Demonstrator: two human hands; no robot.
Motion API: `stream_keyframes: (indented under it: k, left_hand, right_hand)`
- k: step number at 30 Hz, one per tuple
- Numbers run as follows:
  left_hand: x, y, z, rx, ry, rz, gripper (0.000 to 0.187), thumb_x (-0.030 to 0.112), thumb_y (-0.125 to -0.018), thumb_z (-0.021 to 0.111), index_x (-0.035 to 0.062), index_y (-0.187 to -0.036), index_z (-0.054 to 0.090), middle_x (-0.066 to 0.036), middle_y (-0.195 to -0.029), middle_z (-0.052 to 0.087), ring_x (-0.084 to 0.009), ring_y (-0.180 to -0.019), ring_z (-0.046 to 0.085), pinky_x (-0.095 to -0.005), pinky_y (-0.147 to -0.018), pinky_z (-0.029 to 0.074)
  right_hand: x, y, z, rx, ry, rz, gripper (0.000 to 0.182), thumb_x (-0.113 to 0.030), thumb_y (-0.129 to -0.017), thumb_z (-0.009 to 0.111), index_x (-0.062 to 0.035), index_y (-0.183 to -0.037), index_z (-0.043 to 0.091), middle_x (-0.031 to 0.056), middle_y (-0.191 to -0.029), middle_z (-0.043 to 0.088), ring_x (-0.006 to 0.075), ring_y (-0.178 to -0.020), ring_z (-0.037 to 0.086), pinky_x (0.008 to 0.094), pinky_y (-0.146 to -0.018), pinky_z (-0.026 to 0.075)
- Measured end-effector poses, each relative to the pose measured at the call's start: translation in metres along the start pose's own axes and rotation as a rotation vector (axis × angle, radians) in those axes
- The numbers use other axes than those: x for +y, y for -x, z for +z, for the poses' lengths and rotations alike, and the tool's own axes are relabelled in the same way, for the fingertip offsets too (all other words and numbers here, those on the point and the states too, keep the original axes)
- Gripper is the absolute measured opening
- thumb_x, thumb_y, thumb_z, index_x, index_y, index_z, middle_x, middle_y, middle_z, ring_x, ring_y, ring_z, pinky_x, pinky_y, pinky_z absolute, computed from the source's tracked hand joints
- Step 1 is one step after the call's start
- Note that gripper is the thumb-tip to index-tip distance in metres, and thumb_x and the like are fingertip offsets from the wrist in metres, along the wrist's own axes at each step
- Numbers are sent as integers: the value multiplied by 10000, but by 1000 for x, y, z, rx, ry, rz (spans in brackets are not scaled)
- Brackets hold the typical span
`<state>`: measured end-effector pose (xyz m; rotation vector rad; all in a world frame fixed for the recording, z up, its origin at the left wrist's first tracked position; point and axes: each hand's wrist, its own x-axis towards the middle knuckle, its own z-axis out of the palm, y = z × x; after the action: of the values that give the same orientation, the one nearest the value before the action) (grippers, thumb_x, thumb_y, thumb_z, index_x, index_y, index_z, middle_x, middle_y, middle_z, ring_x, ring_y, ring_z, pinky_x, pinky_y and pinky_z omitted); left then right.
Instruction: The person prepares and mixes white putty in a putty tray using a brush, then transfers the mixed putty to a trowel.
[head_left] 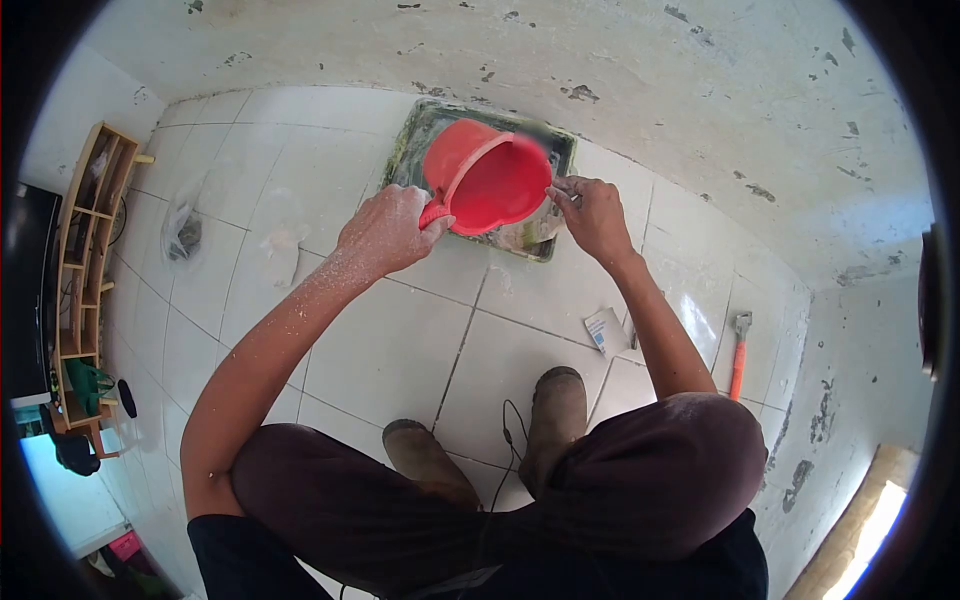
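A red plastic dipper (505, 190) is tilted on its side above a dark, stained tray (405, 145) on the tiled floor, its mouth facing my body. My left hand (390, 228), dusted with white powder, is closed around the dipper's handle. At the dipper's right rim, my right hand (593, 212) pinches the edge between thumb and fingers. The inside of the dipper looks red, and no contents can be made out in it. Part of the tray is hidden behind the dipper.
A hammer-like tool with an orange handle (738, 368) and a small printed packet (606, 332) lie at the right. A plastic bag (183, 232) and a wooden shelf (88, 240) are at the left. Behind the tray rises a patchy wall (480, 55).
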<state>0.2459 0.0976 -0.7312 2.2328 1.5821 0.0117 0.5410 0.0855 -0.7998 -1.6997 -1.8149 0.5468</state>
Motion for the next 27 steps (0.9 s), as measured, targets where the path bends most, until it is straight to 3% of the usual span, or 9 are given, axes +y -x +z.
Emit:
stream_keyframes:
  k: [11,17,20,22,23,25,27]
  left_hand:
    - [3,3,-1,8,-55,53,438,408,-960,695,-23,-879,704,-229,-799,715,-410,-789,732,-512,-726,583]
    - [5,4,-1,-1,-51,22,368,370,-962,695,5,-916,724,-219,-816,720,-424,-799,709,-512,-733,561]
    - [-2,3,2,25,-14,32,457,415,-945,717,-31,-847,706,-227,-765,705,-400,-760,718,-502,-717,566]
    - [-8,3,1,-15,232,-29,448,415,-940,742,-31,-898,747,-156,-684,653,-272,-623,631,-438,-645,509]
    - [-11,5,-2,-14,231,-28,448,415,-940,742,-31,-898,747,-156,-684,653,-272,-623,631,-438,-645,509]
    - [-17,10,-8,-65,255,-62,474,428,-932,756,-45,-906,759,-120,-632,600,-209,-610,561,-411,-624,479]
    - [-23,14,-7,-62,238,-60,471,425,-936,751,-45,-908,760,-126,-626,603,-220,-609,568,-415,-628,482]
  right_hand:
    - [4,4,1,9,-16,-32,249,-164,-974,705,47,-1088,769,250,-937,760,346,-819,764,396,-774,582]
    - [7,5,1,9,20,-48,253,-155,-969,706,48,-1108,764,245,-919,759,366,-811,759,405,-767,582]
    - [13,4,-1,56,-44,-68,264,-261,-946,726,-15,-1024,785,254,-911,746,428,-844,729,478,-775,581]
    - [8,4,-11,131,187,272,437,-404,-960,697,27,-923,753,279,-899,742,441,-861,732,504,-778,578]
    - [15,4,-14,133,186,271,437,-404,-960,697,27,-923,753,279,-899,742,441,-861,732,504,-778,578]
    - [43,6,-21,-8,407,428,657,-599,-940,665,49,-847,711,282,-850,736,429,-857,742,517,-768,575]
    - [59,7,-27,-119,343,493,727,-664,-914,662,58,-838,705,265,-806,723,402,-814,743,505,-756,576]
